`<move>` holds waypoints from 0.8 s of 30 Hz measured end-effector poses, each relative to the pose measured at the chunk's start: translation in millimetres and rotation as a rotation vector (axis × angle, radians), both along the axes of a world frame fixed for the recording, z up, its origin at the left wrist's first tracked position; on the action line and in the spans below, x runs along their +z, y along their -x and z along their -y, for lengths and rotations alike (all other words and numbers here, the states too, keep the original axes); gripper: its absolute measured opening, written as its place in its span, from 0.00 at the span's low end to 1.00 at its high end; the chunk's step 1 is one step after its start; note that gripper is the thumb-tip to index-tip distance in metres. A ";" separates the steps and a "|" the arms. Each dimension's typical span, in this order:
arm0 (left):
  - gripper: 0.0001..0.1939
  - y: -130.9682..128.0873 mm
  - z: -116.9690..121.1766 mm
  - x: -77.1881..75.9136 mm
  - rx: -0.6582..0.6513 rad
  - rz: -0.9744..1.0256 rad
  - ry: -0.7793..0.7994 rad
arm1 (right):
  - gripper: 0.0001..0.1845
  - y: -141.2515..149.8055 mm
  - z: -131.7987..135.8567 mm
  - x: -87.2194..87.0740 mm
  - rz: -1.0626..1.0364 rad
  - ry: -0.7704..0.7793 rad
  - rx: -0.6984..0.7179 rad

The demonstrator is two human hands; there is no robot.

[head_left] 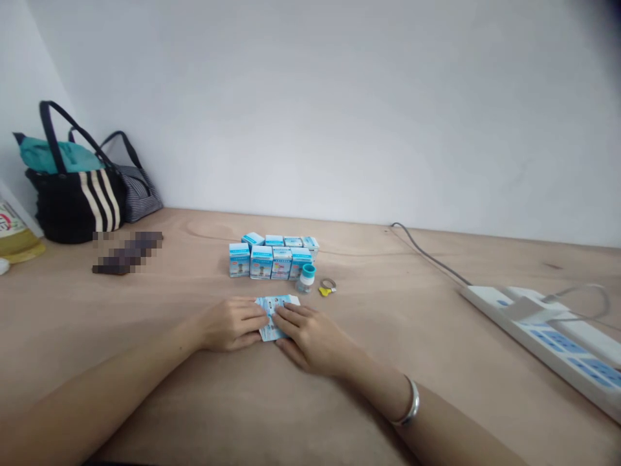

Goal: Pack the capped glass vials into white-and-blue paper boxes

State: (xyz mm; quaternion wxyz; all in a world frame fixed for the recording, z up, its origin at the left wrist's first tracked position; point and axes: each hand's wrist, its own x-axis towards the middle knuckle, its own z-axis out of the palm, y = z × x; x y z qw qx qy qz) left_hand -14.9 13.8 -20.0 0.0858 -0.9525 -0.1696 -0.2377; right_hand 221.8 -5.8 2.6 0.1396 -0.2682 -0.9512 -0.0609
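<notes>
A small flattened blue-and-white piece of printed card or paper [273,334] lies on the table between my hands. My left hand [233,325] rests on its left edge with the fingers stretched out. From the right, my right hand [310,336] lies over it, fingers extended on the top face and the thumb apart near its lower edge. Just beyond stands a small clear bottle with a teal cap [306,278]. Beside the bottle is a metal ring with a yellow tag [326,289]. Several small blue-and-white boxes [262,262] stand behind in two rows.
White power strips [533,336] with a plug and grey cable [427,255] lie at the right. A black striped bag [72,200] and a grey striped bag [140,194] stand back left. Nearby are a blurred dark object [129,252] and a bottle of yellow liquid [19,243].
</notes>
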 end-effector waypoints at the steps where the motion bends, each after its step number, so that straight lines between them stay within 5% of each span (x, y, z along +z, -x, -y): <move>1: 0.12 -0.5 0.2 1.0 -0.011 -0.013 0.006 | 0.19 0.7 0.7 -1.7 0.013 -0.008 -0.005; 9: 0.12 -6.3 3.7 2.0 0.074 0.094 0.075 | 0.13 4.5 -1.3 3.8 0.021 -0.048 -0.033; 14: 0.11 -7.9 3.9 6.9 0.169 0.388 0.164 | 0.12 -5.4 -7.7 16.6 -0.291 -0.087 -0.059; 19: 0.12 -12.0 1.9 12.4 0.276 0.585 0.329 | 0.11 -7.5 -17.7 10.8 -0.645 0.041 -0.124; 24: 0.08 -11.6 -4.2 9.1 0.341 0.459 0.494 | 0.06 -4.1 -22.0 -0.1 -0.513 0.168 -0.234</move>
